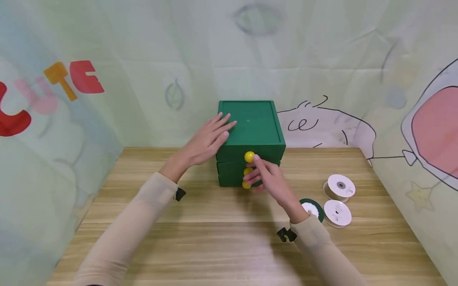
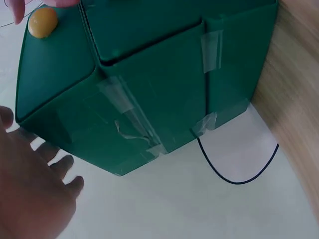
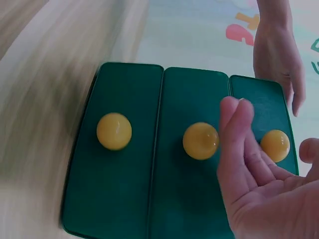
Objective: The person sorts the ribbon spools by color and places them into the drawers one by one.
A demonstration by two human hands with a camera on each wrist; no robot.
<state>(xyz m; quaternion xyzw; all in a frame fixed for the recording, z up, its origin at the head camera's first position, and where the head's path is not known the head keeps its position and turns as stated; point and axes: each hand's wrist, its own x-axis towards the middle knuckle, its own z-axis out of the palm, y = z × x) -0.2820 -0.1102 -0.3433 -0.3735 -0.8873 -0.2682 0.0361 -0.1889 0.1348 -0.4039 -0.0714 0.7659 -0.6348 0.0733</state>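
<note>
A green drawer box [image 1: 250,123] with three stacked drawers stands against the back wall; each drawer front has a round yellow knob. My left hand [image 1: 205,143] rests on the left edge of its top, fingers straight. At the front, my right hand [image 1: 270,178] is beside the top knob [image 1: 249,157], the thumb close to it and the fingers lower down. In the right wrist view the fingers [image 3: 237,144] extend between the top knob [image 3: 275,145] and the middle knob [image 3: 200,141]. The bottom knob [image 3: 114,131] stands apart from the hand. All drawers look closed.
To the right on the wooden table [image 1: 214,246] lie two white spools [image 1: 336,212] and a dark green ribbon roll [image 1: 321,210], partly behind my right forearm. Printed cloth walls [image 1: 150,79] enclose the back and sides. Clear tape [image 2: 213,52] runs over the box's side seams.
</note>
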